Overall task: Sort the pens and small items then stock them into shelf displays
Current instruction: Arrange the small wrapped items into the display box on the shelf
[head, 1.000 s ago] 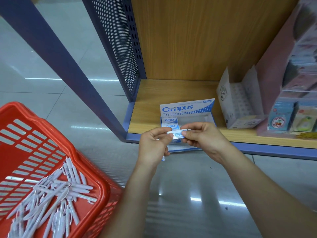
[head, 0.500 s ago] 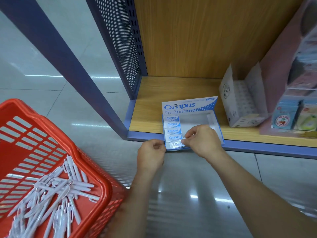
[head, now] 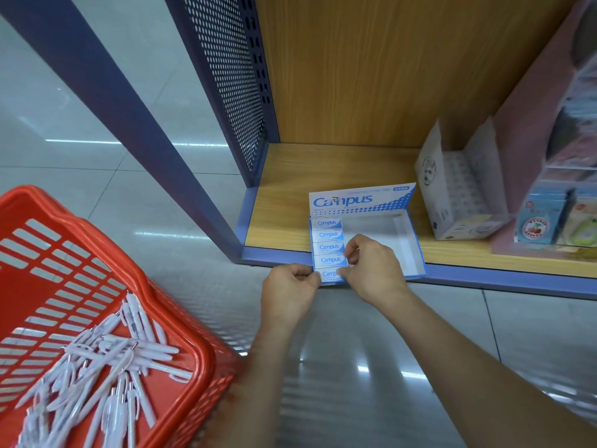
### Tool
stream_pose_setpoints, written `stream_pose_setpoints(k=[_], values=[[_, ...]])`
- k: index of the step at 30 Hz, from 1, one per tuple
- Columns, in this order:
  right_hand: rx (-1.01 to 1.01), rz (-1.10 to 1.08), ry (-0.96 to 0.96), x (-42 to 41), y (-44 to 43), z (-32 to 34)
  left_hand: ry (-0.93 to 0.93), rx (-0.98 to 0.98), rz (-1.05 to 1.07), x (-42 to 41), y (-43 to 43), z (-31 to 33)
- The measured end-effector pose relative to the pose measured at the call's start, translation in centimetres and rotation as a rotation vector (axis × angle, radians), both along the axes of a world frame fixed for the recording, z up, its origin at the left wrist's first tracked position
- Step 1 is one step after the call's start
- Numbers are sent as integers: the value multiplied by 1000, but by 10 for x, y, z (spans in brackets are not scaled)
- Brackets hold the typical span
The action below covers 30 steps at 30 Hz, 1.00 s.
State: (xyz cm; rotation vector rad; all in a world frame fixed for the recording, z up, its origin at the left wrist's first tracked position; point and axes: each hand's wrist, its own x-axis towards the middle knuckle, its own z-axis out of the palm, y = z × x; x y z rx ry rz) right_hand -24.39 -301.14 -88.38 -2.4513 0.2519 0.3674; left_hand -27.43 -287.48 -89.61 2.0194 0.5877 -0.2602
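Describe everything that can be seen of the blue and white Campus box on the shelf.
The Campus box is an open display tray, apparently cardboard, white and blue, with an upright back card printed "Campus". It sits at the front edge of the wooden shelf. Five small Campus packs fill its left column; the rest is bare. The left hand touches its front left corner, and the right hand pinches the frontmost pack.

The basket is red with white pens; blue-and-white erasers fill a blue-and-white dotted box on a wood-grain shelf.
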Motion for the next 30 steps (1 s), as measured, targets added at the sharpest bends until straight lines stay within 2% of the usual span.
stream_pose_setpoints(k=[3, 5, 7, 10, 12, 15, 18, 23, 26, 30], values=[[8, 24, -7, 1, -4, 3, 56, -123, 53, 1, 2, 5], [21, 50, -29, 5, -10, 12, 60, -292, 188, 1, 8, 12], [140, 53, 19, 12, -17, 29, 12, -516, 375, 2, 15, 20], [570, 8, 346, 14, -22, 58, -113, -954, 513, 6, 15, 36], [707, 30, 508, 11, -20, 67, -163, -1100, 476, 7, 7, 46], [851, 54, 543, 3, -10, 68, -196, -1125, 408, 7, -7, 54], [940, -13, 439, 0, -8, 68, -207, -1053, 349, 7, -10, 57], [918, -77, 322, 3, -22, 65, -136, -689, 257, 5, -5, 54], [945, -108, 260, 2, -22, 60, -61, -709, 243, 3, -8, 54], [1032, -128, 239, 2, -25, 55, -137, -770, 304, 4, -10, 51]])
